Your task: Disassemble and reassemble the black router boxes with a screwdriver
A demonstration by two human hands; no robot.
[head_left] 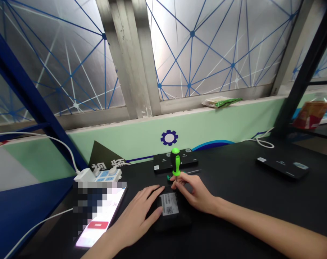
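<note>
A black rectangular device point(176, 222) with a white printed label point(169, 204) lies flat on the dark table in front of me. My left hand point(139, 215) rests along its left side, fingers stretched out, with the thumb at the label's edge. With thumb and fingers, my right hand point(195, 190) pinches the shaft of a green-and-black screwdriver point(176, 162). The screwdriver stands nearly upright over the far edge of the device. Its tip is hidden by my fingers, so I cannot tell what it touches.
Behind the screwdriver lie a black box-like unit point(163, 162) and a thin metal rod with a green end point(193, 172). Another flat black unit point(283, 168) is at the right. At the left are a lit phone point(98, 225) and a power strip point(108, 175) with white cables.
</note>
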